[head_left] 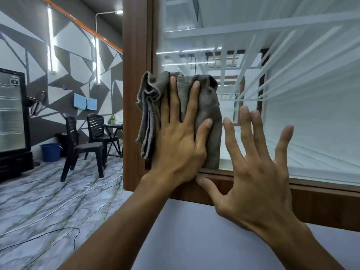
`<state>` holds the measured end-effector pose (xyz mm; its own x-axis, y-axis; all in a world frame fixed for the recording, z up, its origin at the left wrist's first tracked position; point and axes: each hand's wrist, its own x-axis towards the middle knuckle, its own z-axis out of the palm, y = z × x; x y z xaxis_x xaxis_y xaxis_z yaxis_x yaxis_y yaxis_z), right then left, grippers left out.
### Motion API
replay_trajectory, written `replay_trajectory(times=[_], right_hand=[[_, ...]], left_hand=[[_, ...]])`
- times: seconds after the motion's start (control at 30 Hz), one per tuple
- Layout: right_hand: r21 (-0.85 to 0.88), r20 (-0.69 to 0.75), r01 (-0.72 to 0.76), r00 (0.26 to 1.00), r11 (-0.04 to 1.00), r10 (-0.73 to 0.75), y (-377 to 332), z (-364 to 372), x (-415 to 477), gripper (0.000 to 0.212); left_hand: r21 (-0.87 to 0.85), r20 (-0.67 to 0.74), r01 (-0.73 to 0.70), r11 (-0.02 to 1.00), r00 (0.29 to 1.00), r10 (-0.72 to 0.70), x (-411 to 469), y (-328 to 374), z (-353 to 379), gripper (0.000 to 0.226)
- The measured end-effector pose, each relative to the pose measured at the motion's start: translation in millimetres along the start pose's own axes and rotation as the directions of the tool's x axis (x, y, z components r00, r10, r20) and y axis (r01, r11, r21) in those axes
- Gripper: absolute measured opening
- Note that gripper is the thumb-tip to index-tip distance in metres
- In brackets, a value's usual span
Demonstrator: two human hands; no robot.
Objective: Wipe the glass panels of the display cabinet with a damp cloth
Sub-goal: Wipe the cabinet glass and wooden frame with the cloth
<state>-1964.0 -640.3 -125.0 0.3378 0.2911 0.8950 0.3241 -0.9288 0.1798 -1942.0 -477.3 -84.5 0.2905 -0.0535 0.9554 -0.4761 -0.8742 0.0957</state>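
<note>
Your left hand is flat and open, its fingers straight and a little spread, and it presses a grey cloth against the glass panel in the lower left corner, just beside the brown wooden frame. The cloth is folded in several layers, and its left edge hangs loose over the frame. Your right hand is just beside it on the right and holds nothing; the fingers are spread wide in front of the glass, and the thumb tip lies on the bottom rail. If the fingertips really touch the glass, I cannot tell. Far on the left a blue bucket stands on the marble floor between a black display fridge and dark plastic chairs; what is inside the bucket does not show. The fridge is cut off by the left edge. Behind the glass there are only white bars and reflections of lights, hard to separate from each other
</note>
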Motion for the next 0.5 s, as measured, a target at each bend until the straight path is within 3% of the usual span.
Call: replay_trajectory(times=[0.23, 0.37, 0.5], right_hand=[[0.019, 0.009, 0.020, 1.000, 1.000, -0.020, 4, -1, -1, 0.119], [0.013, 0.021, 0.031, 0.999, 0.999, -0.031, 2, -1, 0, 0.121], [-0.006, 0.039, 0.036, 0.999, 0.999, -0.036, 0, 0, 2, 0.121]], left_hand=[[0.059, 0.155, -0.028, 0.998, 0.988, 0.018, -40, -5, -10, 0.076], [0.078, 0.141, 0.027, 0.997, 0.989, -0.038, -48, 1, -9, 0.075], [0.028, 0.103, -0.018, 0.999, 0.995, 0.015, -38, -5, -6, 0.075]])
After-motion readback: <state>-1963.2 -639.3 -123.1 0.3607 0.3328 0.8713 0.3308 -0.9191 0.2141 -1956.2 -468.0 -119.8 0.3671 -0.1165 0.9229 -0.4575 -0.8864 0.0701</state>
